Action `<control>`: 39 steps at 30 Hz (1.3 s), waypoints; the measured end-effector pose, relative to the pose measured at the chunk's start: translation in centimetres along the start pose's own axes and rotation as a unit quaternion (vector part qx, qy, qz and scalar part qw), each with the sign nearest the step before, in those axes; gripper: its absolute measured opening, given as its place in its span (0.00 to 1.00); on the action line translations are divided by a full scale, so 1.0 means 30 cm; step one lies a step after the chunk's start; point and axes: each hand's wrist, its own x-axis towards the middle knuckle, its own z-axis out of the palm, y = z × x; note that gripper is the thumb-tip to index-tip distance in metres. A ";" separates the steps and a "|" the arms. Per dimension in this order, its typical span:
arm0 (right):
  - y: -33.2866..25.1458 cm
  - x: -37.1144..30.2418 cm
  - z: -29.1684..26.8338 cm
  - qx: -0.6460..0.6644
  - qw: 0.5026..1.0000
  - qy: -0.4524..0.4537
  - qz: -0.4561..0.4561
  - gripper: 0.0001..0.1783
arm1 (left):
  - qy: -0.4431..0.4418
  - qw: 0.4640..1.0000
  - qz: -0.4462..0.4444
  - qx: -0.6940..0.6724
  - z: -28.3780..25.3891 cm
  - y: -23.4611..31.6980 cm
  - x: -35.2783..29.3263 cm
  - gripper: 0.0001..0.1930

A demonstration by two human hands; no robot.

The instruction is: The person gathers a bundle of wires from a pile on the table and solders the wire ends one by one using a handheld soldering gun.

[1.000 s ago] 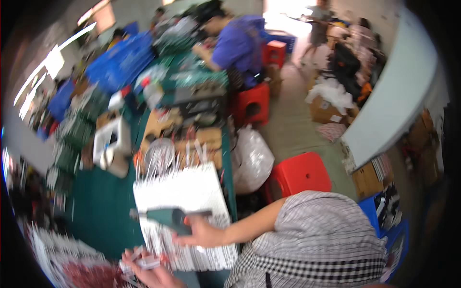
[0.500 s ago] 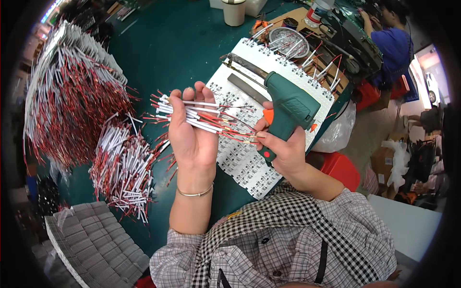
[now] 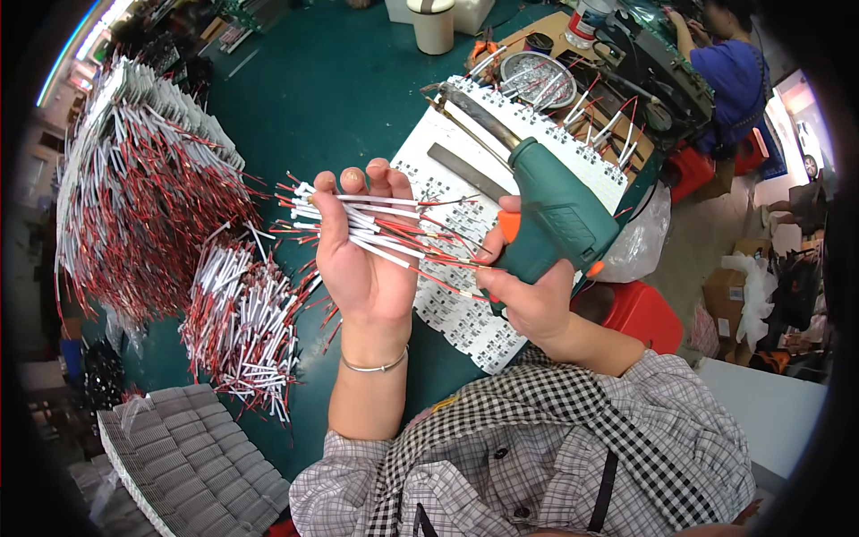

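My left hand (image 3: 369, 285) is palm up, its thumb closed over a loose bundle of red wires with white sleeves (image 3: 376, 222). The wires' thin ends point right. My right hand (image 3: 540, 307) grips a green soldering gun (image 3: 568, 213) with an orange trigger, its long metal tip pointing to the far left. The thumb and a finger of that hand also appear to pinch a red wire end from the bundle. Under the tool lies a white perforated board (image 3: 447, 309), with a dark flat bar (image 3: 465, 172) on it.
A tall stack of red-and-white wires (image 3: 148, 197) and a smaller heap (image 3: 242, 327) are at left on the green table (image 3: 295, 80). Grey ribbed blocks (image 3: 192, 456) lie near left. Beyond the board stand a round dish (image 3: 537, 79) and pliers (image 3: 484, 46). A person in blue (image 3: 729, 85) is far right.
The soldering gun has shifted slightly right, away from the bundle. A red wire end now stands a little apart from the others near my right thumb. The whole view has shifted slightly.
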 end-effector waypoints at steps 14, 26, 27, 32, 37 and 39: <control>-0.006 -0.003 0.051 0.061 0.998 0.021 -0.004 0.37 | -0.047 0.995 0.011 0.085 0.037 -0.061 -0.036 0.08; -0.035 0.043 0.005 -0.162 0.972 0.045 -0.164 0.33 | 0.138 0.987 -0.045 0.065 0.047 -0.107 -0.065 0.12; -0.032 0.048 -0.013 -0.146 0.974 0.021 -0.171 0.32 | 0.138 0.987 -0.043 0.063 0.034 -0.095 -0.055 0.12; -0.073 0.063 -0.052 -0.030 0.993 0.073 -0.091 0.30 | 0.105 0.983 0.041 0.143 -0.002 0.112 0.023 0.10; -0.113 0.045 -0.071 -0.036 0.998 0.039 -0.043 0.28 | 0.021 0.725 0.099 0.682 0.108 0.107 -0.041 0.04; -0.099 0.023 -0.059 -0.117 0.992 -0.011 -0.042 0.29 | -0.128 0.639 -0.027 0.758 0.117 0.048 -0.112 0.14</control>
